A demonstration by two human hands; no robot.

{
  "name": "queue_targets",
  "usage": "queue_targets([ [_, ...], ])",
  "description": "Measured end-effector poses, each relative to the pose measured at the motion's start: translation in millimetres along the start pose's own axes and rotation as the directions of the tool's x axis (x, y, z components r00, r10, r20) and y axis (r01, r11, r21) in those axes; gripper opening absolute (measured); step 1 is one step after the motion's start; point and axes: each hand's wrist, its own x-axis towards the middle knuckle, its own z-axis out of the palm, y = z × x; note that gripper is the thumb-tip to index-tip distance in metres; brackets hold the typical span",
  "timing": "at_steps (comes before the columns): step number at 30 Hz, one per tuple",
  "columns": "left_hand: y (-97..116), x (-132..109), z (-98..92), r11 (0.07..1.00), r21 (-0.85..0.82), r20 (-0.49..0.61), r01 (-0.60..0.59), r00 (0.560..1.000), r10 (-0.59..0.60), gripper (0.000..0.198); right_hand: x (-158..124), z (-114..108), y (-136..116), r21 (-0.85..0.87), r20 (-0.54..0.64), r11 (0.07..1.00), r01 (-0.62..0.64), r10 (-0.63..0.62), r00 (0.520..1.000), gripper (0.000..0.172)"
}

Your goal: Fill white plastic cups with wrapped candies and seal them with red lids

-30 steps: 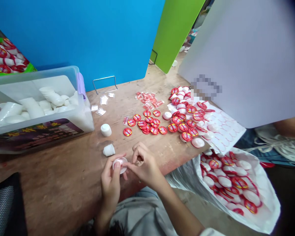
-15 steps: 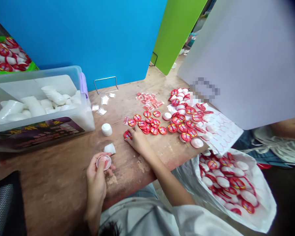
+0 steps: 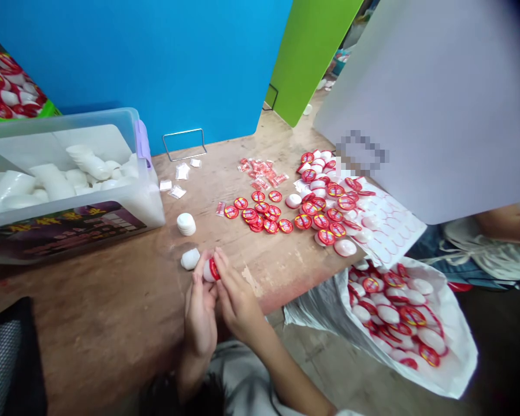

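A small white plastic cup sits between my two hands near the table's front edge. My left hand is closed around the cup from the left. From the right, the fingers of my right hand press a red round lid against the cup's mouth; they partly cover it. Just left of my fingertips lies a short stack of white cups, with another cup stack standing behind it. Loose red lids lie in a cluster beyond my right hand, and small red sachets are heaped behind them.
Lidded cups pile up at right beside a sticker sheet. A white bag of lidded cups hangs below the edge. At left stands a clear box of cups, near white sachets. Blue and grey panels border the table.
My right hand has taken a red lid from the table and brought it to the cup in my left hand. The left hand has moved right and turned the cup sideways.
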Motion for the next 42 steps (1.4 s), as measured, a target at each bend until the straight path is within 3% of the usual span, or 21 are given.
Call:
queue_targets([
  [3,6.7,-5.8,-2.0,0.998,0.055,0.045,-0.008,0.999,0.006,0.051,-1.8,-5.1,-0.4,0.074,-0.034,0.997,-0.037,0.039,0.999,0.058],
  [6,9.1,-8.0,-5.9,0.962,0.241,0.084,-0.130,0.990,0.113,0.044,-5.4,-4.7,-4.8,0.207,-0.091,0.974,-0.087,0.108,0.990,0.056],
  [11,9.2,-12.2,-5.0,0.872,0.392,0.161,-0.292,0.955,0.248,0.039,-8.5,0.4,-14.7,0.444,-0.248,0.890,-0.107,0.237,0.939,0.045],
  [18,4.6,-16.6,-4.7,0.807,0.434,0.136,-0.402,0.914,0.382,0.028,-4.7,-4.7,-29.7,0.510,-0.279,0.848,-0.145,0.322,0.905,0.033],
  [24,-1.0,-6.2,-9.8,0.706,0.478,0.263,-0.523,0.852,0.453,0.030,-2.9,-14.7,-14.5,0.637,-0.184,0.744,-0.201,0.400,0.898,0.028],
  [30,0.8,11.0,-11.7,0.651,0.450,0.499,-0.611,0.777,0.384,0.045,-1.9,-39.7,1.5,0.691,0.010,0.652,-0.311,0.422,0.906,0.030],
  [32,3.3,15.9,-14.1,0.588,0.465,0.529,-0.662,0.740,0.416,0.045,-0.9,-51.0,6.9,0.645,0.042,0.676,-0.358,0.436,0.899,0.035],
  [33,4.9,19.1,-16.9,0.543,0.490,0.518,-0.681,0.729,0.447,0.045,0.6,-58.9,11.8,0.590,-0.002,0.724,-0.357,0.443,0.896,0.037],
  [35,8.4,28.2,-26.6,0.439,0.580,0.462,-0.687,0.721,0.517,0.043,6.0,-82.0,28.0,0.374,-0.222,0.872,-0.314,0.413,0.883,0.037],
  [37,10.7,41.7,-40.6,0.338,0.694,0.421,-0.635,0.739,0.526,0.041,14.8,-115.5,52.4,0.000,-0.481,0.957,-0.290,0.254,0.839,0.033],
  [40,7.9,65.4,-60.7,0.140,0.776,0.510,-0.616,0.741,0.437,0.048,33.1,-177.6,95.2,-0.479,-0.580,0.807,-0.346,0.005,0.815,0.033],
  [42,2.2,77.8,-67.9,0.040,0.783,0.553,-0.621,0.724,0.412,0.048,47.8,-217.5,120.7,-0.526,-0.628,0.750,-0.401,-0.025,0.778,0.032],
])
